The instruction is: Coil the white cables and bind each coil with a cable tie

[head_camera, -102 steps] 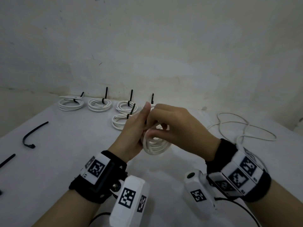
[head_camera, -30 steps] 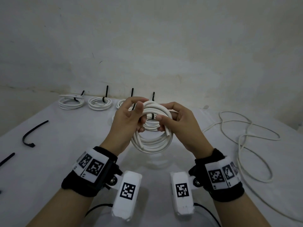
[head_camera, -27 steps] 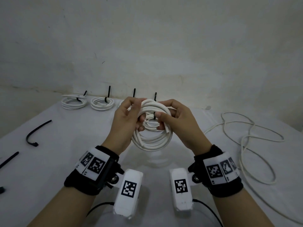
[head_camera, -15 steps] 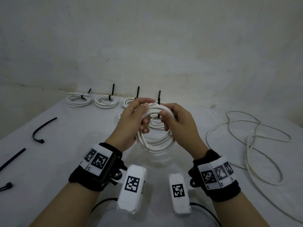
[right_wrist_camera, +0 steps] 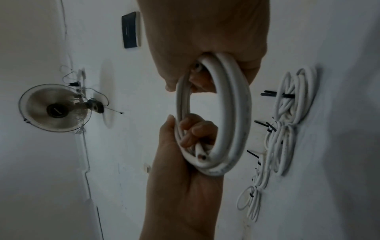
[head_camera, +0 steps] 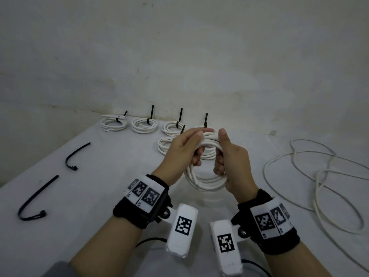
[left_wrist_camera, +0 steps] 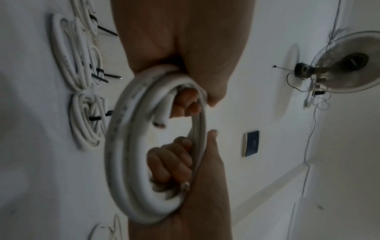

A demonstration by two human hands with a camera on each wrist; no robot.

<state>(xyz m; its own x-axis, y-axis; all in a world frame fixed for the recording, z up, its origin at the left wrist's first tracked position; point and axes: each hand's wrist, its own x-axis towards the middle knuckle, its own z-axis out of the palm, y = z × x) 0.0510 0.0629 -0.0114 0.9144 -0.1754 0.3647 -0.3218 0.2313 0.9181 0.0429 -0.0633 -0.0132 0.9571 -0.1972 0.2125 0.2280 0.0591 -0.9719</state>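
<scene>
Both hands hold an unbound coil of white cable (head_camera: 205, 182) upright above the table. My left hand (head_camera: 189, 146) grips its upper left side, fingers curled through the loop and thumb on top. My right hand (head_camera: 223, 154) grips the right side the same way, thumb raised. In the left wrist view the coil (left_wrist_camera: 123, 162) shows a cut end (left_wrist_camera: 159, 121) near my left fingers. In the right wrist view the coil (right_wrist_camera: 234, 121) hangs from my right hand (right_wrist_camera: 205, 40), with the left hand (right_wrist_camera: 185, 162) gripping its far side. No tie is on this coil.
Several bound coils with black ties lie at the table's back (head_camera: 144, 125), one closer (head_camera: 165, 145). Two loose black cable ties (head_camera: 76, 156) (head_camera: 36, 198) lie at the left. An uncoiled white cable (head_camera: 319, 172) sprawls at the right. A wall (head_camera: 179, 56) stands behind.
The coil has come from a small bundle between the hands to a wider loop held upright. My hands have slid to opposite sides of it, and the right thumb has lifted.
</scene>
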